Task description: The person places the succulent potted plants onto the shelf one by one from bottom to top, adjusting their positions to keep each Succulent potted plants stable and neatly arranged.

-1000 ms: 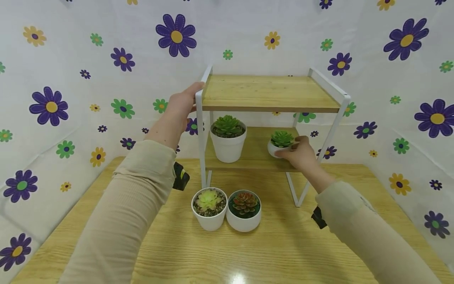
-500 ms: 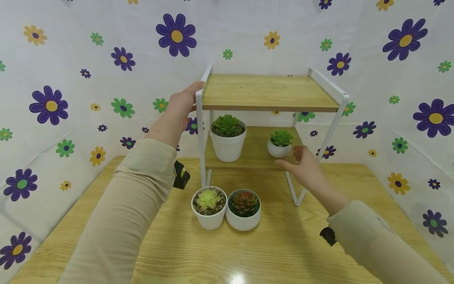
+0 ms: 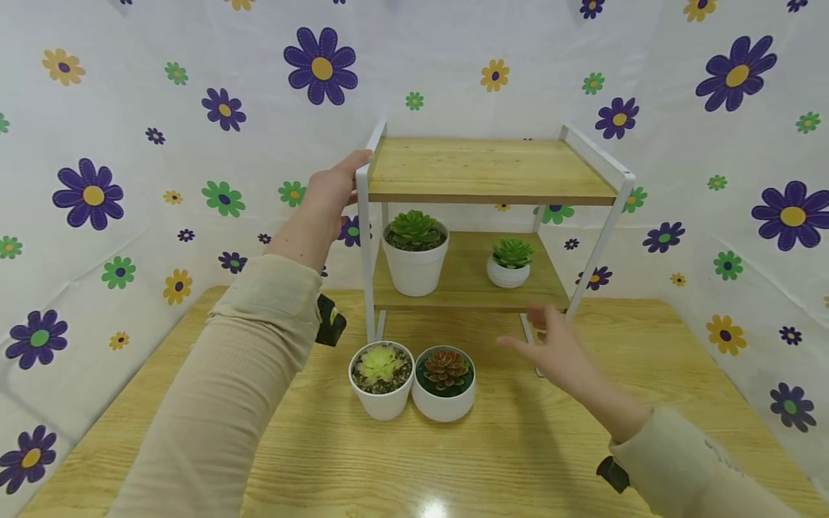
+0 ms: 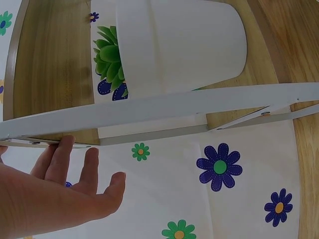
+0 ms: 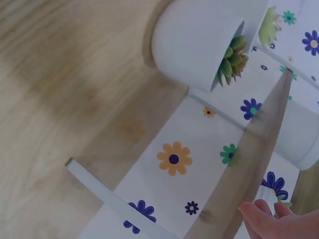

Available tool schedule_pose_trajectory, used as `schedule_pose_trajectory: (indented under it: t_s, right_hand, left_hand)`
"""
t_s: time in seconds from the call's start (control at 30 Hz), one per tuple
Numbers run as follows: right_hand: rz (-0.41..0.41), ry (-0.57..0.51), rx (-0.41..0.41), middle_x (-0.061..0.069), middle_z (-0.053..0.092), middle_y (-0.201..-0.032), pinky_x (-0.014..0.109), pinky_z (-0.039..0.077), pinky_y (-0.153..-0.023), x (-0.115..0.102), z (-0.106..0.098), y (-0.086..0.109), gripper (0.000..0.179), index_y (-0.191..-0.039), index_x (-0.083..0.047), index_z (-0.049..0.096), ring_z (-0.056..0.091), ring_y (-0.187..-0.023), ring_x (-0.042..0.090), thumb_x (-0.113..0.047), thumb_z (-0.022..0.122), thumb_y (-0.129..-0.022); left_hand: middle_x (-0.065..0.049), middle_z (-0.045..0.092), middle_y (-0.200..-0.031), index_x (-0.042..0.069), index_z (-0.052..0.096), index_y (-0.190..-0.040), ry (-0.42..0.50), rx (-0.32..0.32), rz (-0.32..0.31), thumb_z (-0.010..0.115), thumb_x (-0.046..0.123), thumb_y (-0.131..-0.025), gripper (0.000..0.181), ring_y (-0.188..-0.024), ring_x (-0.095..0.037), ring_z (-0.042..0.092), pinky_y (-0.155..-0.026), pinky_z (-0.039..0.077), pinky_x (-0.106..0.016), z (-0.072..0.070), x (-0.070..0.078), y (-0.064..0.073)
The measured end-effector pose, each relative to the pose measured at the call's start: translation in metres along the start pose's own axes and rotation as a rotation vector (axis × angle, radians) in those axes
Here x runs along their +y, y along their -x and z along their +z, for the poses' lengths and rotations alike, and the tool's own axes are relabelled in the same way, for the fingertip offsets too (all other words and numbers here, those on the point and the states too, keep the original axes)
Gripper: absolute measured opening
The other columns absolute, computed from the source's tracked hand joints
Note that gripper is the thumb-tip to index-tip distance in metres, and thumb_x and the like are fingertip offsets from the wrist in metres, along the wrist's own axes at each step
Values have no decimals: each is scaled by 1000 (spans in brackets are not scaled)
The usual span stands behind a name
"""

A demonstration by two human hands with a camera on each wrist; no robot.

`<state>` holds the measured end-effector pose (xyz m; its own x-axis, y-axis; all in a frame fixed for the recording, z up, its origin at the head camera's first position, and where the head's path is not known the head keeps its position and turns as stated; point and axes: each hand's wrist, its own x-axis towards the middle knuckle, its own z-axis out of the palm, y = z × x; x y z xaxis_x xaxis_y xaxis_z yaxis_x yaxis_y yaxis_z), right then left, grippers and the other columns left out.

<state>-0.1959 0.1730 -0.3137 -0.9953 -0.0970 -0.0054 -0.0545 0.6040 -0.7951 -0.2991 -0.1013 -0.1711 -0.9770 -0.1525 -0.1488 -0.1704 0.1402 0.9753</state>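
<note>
One small potted succulent [image 3: 508, 273] stands upright on the right part of the lower shelf [image 3: 469, 259], its green leaves pointing up and its axis vertical. The long side of the shelf rack [image 3: 492, 169] runs from left to right; the left hand [image 3: 327, 191] holds its left upper rail [image 3: 377, 139], while the right hand [image 3: 553, 345], before the lower shelf, holds nothing, thumb and fingers apart.

I see the left hand [image 3: 330, 193] on the rack [image 3: 488, 169]; the large pot [image 3: 416, 269] and small pot [image 3: 508, 274] share its shelf [image 3: 468, 291], right hand [image 3: 549, 344] in front.
</note>
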Motion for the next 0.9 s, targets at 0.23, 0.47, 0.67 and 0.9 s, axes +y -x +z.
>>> schedule_pose_trajectory:
  t_s: [0.23, 0.47, 0.67, 0.9]
  right_hand:
    - [-23, -5, -17, 29, 37, -135, 53, 33, -107, 17, 17, 5, 78, -133, 8, 30, 38, -127, 43, -33, 71, -82]
    - [-48, 9, -25, 34, 38, -134, 55, 35, -103, 34, 37, 9, 83, -133, 12, 31, 38, -126, 47, -27, 77, -76]
    - [-43, 27, -66, 35, 37, -136, 58, 34, -104, 41, 54, 13, 92, -135, 13, 29, 36, -128, 50, -28, 81, -72]
    - [-86, 42, -70, 35, 34, -139, 60, 32, -104, 45, 66, 11, 102, -138, 14, 25, 33, -129, 50, -26, 85, -66]
  left_hand:
    - [4, 40, -147, 18, 38, -142, 0, 0, -2, 52, 57, -87, 69, -138, -17, 33, -117, 18, -42, 0, 0, 0]
    - [3, 42, -145, 18, 41, -140, -2, 2, 6, 52, 57, -87, 66, -137, -17, 34, -116, 19, -42, 0, 0, 2]
    - [3, 43, -144, 18, 42, -140, 6, 4, 14, 52, 56, -87, 66, -137, -17, 35, -116, 19, -42, 0, 0, 2]
    - [3, 43, -144, 18, 42, -140, 1, 3, 12, 53, 56, -87, 67, -137, -16, 36, -116, 20, -42, 0, 0, 2]
